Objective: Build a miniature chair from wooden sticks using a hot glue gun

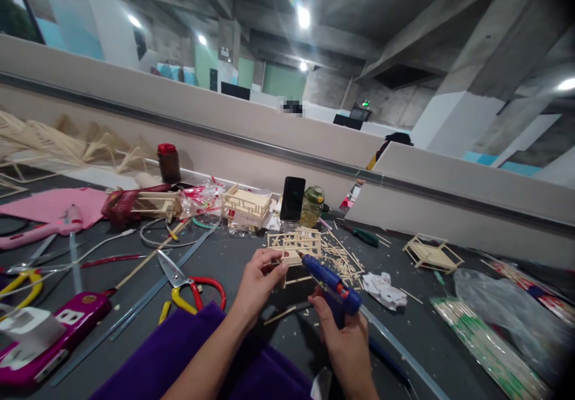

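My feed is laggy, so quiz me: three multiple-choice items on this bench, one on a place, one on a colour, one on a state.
1. Where do the scissors lie?
A. left of the left hand
B. on the phone
C. beside the far frame

2. What colour is the glue gun?
A. red
B. blue
C. green

3. How is the stick frame held?
A. lying free on the table
B. pinched in the left hand
C. gripped by the right hand

Answers: 1 A, the scissors lie on the table left of that hand. 2 B, its body is blue. 3 B, the left fingers pinch the frame while the right hand grips the gun.
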A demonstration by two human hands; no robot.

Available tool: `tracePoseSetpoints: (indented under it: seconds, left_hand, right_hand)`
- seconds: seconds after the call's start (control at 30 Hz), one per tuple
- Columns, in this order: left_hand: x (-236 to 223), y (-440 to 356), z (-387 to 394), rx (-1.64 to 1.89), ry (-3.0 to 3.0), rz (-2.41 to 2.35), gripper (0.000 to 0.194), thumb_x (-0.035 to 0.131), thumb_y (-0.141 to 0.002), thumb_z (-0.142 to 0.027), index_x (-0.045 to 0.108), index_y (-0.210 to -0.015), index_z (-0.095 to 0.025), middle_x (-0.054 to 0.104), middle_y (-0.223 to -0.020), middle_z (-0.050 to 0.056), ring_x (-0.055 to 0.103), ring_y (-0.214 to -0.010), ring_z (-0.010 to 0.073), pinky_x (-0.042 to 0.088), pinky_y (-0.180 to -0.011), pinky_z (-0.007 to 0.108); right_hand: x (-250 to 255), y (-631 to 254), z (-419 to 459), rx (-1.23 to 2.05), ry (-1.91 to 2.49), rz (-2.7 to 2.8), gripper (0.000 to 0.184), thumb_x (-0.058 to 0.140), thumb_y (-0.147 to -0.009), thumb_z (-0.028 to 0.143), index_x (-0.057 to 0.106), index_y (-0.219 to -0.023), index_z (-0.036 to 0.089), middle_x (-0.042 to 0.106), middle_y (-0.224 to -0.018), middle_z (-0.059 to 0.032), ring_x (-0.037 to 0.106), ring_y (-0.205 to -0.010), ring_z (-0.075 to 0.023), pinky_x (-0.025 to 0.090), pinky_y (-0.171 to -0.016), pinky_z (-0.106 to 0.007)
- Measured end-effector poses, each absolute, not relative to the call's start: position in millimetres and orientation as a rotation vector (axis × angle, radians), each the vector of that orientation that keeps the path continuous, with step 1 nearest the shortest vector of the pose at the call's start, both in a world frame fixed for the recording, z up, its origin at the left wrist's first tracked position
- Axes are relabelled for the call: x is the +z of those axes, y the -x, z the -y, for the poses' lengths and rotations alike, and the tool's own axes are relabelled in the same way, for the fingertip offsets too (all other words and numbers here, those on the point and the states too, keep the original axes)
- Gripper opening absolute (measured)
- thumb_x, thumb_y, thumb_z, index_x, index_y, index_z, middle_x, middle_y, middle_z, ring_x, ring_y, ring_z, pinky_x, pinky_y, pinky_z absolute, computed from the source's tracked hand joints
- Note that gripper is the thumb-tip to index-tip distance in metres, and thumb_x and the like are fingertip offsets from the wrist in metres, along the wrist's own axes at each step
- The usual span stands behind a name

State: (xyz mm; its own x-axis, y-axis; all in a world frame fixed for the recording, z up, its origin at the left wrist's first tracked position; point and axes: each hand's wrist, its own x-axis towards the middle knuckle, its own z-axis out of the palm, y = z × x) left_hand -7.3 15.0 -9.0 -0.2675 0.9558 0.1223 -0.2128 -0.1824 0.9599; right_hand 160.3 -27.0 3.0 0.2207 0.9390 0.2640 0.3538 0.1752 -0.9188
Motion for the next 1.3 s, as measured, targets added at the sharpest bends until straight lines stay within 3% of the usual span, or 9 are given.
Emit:
tracePoseSetpoints:
  seconds: [0.33, 0.73, 0.9, 1.07, 1.23, 1.3]
  left_hand:
    - [-12.4, 10.6, -14.7, 1.525, -0.829, -0.966, 0.045, 0.077, -0.07, -0.038, 0.071, -0.111, -0.021, 0.058, -0.13, 0.011, 0.063, -0.101, 0.0224, 0.049, -0.08, 0.029]
    - [-9.4, 7.2, -12.5, 1.507, -0.762, -0.981, 0.042, 0.08, -0.066, -0.037, 0.073, -0.104, -0.02, 0.068, -0.105, 0.008, 0.063, -0.086, 0.0175, 0.046, -0.072, 0.025]
    - [-7.6, 7.4, -11.9, 1.517, -0.757, -0.987, 0.044, 0.081, -0.065, -0.038, 0.073, -0.103, -0.019, 0.066, -0.107, 0.009, 0.062, -0.085, 0.016, 0.044, -0.07, 0.024]
    - [-6.1, 7.1, -10.9, 1.52, -0.764, -0.991, 0.045, 0.081, -0.064, -0.039, 0.073, -0.103, -0.018, 0.066, -0.109, 0.009, 0.062, -0.086, 0.0168, 0.045, -0.071, 0.025]
    - [-6.5, 6.8, -11.1, 1.531, -0.761, -0.979, 0.043, 0.082, -0.063, -0.038, 0.074, -0.101, -0.019, 0.065, -0.111, 0.009, 0.062, -0.088, 0.0173, 0.046, -0.074, 0.026]
    - [-6.5, 6.8, -11.1, 1.526, -0.757, -0.978, 0.043, 0.082, -0.063, -0.038, 0.074, -0.101, -0.019, 0.065, -0.11, 0.008, 0.062, -0.087, 0.0171, 0.046, -0.073, 0.025]
  right_hand:
    - [-3.7, -153.6, 22.5, 0.716, 1.338, 1.444, 0.046, 0.065, -0.076, 0.058, 0.076, -0.096, 0.018, 0.069, -0.06, -0.0045, 0.066, -0.064, -0.0255, 0.052, -0.054, -0.032]
    - [-5.0, -147.9, 19.2, 0.674, 1.316, 1.514, 0.043, 0.064, -0.079, 0.055, 0.075, -0.099, 0.019, 0.071, -0.064, -0.0043, 0.068, -0.07, -0.0266, 0.054, -0.062, -0.033]
    - [-8.0, -147.8, 17.7, 0.655, 1.336, 1.57, 0.043, 0.06, -0.083, 0.054, 0.074, -0.102, 0.019, 0.071, -0.067, -0.0047, 0.068, -0.071, -0.0263, 0.054, -0.068, -0.034]
    - [-7.7, -148.6, 17.0, 0.626, 1.317, 1.596, 0.04, 0.059, -0.084, 0.051, 0.073, -0.103, 0.019, 0.075, -0.086, -0.0072, 0.069, -0.08, -0.0257, 0.053, -0.081, -0.036]
    - [-6.3, -149.0, 16.9, 0.662, 1.309, 1.597, 0.04, 0.058, -0.085, 0.05, 0.073, -0.103, 0.018, 0.073, -0.074, -0.0056, 0.069, -0.084, -0.0276, 0.052, -0.085, -0.038]
    - [-6.2, -149.1, 16.6, 0.666, 1.304, 1.596, 0.04, 0.059, -0.085, 0.05, 0.073, -0.105, 0.018, 0.074, -0.078, -0.0063, 0.068, -0.089, -0.0281, 0.051, -0.087, -0.039]
